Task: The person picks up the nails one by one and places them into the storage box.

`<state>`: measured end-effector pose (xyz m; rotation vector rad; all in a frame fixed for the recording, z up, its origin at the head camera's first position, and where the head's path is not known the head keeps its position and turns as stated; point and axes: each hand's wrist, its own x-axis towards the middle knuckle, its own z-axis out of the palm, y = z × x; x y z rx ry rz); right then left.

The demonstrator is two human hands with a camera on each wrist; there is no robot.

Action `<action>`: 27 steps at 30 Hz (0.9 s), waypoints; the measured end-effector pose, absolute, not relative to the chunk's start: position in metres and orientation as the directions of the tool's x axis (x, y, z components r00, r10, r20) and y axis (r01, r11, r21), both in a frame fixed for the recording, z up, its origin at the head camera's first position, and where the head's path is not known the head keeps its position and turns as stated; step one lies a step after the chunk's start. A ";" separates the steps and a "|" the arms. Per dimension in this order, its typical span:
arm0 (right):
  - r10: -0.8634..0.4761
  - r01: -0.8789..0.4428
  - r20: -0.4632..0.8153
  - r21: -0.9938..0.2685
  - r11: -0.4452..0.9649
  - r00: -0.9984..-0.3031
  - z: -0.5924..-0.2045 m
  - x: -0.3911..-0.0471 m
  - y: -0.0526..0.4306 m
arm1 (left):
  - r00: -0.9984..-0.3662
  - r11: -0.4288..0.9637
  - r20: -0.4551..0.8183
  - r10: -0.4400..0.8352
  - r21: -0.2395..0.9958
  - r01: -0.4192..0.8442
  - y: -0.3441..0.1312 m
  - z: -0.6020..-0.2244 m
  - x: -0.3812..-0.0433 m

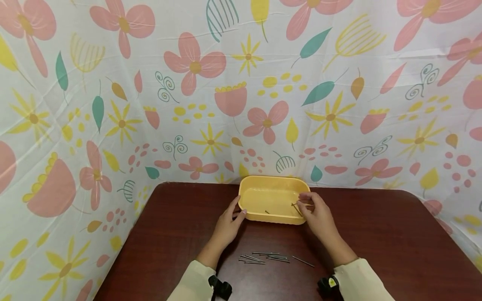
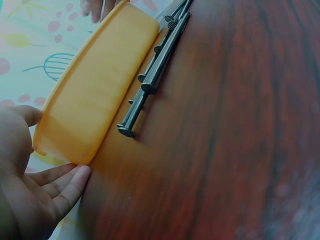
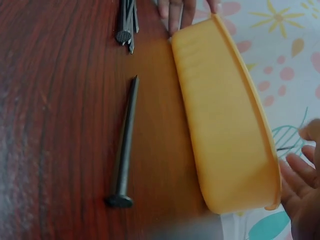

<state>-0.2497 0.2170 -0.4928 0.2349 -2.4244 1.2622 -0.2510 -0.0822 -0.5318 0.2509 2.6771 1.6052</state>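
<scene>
My left hand grips the left end of a yellow plastic tray. In the left wrist view, its thumb lies at the rim and its fingers are at the base. My right hand is at the tray's right end, thumb and fingers apart. A nail slants near the right thumb, inside the tray's right end; in the right wrist view part of this nail shows above the rim, in the gap between thumb and fingers. A small dark nail or screw lies in the tray.
Several grey nails lie in loose groups on the dark reddish wooden table in front of the tray. One single nail lies to their right. A flowered cloth hangs behind the table and along its left side.
</scene>
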 end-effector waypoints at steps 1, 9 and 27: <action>0.014 -0.340 0.431 -0.732 0.591 -0.902 -0.493 -0.249 0.217 | -0.987 0.463 0.073 0.141 0.876 0.131 -0.082 -0.531 -0.251; -0.042 -0.418 0.506 -0.660 0.624 -0.862 -0.492 -0.244 0.217 | -0.988 0.456 0.066 0.140 0.882 0.123 -0.082 -0.529 -0.249; -0.063 -0.410 0.491 -0.644 0.645 -0.869 -0.491 -0.233 0.217 | -0.990 0.463 0.066 0.123 0.879 0.116 -0.081 -0.530 -0.251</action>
